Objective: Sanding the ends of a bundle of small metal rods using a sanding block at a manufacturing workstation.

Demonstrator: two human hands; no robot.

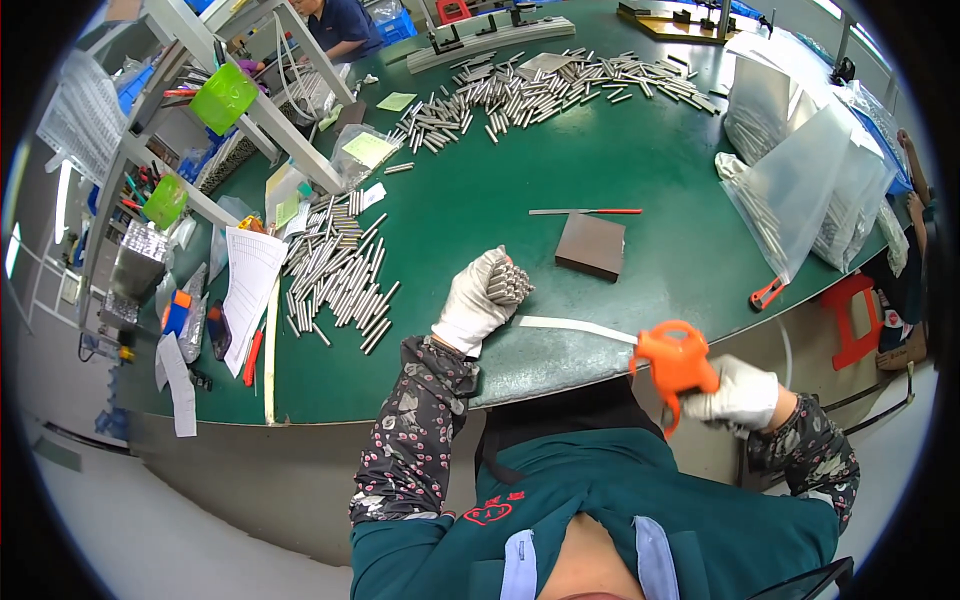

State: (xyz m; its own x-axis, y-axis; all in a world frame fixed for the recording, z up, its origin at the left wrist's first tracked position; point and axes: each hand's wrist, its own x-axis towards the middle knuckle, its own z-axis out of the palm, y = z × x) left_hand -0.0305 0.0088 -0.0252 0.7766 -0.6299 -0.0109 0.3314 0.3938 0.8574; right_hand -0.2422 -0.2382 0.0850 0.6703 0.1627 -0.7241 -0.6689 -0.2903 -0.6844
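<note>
1. At the near side of a green worktable [460, 210], a gloved left hand [470, 305] wraps around a bundle of metal rods [510, 284]; whether the bundle touches the tabletop cannot be told.
2. Well apart from it, a gloved right hand [737, 392] grips an orange tool [675, 360], whose pale spout [575, 325] reaches toward the left hand; contact there is unclear.
3. The rods look stiff and smooth, probably dense together and prone to sliding lengthwise; a full-palm wrap around the middle should hold them best.
4. The tool appears to be light, rigid plastic, best taken by its handle; its thin spout would likely bend if pressed.
5. The count: two gloved hands, one bundle, its rods packed too tightly to number, and one orange tool.
6. Beyond lie one brown block [590, 246], one slim red-ended stick [585, 211], one red cutter [767, 294] and two loose rod spreads, one at left [345, 285], one at the far side [540, 95], too jumbled to tally.
</note>
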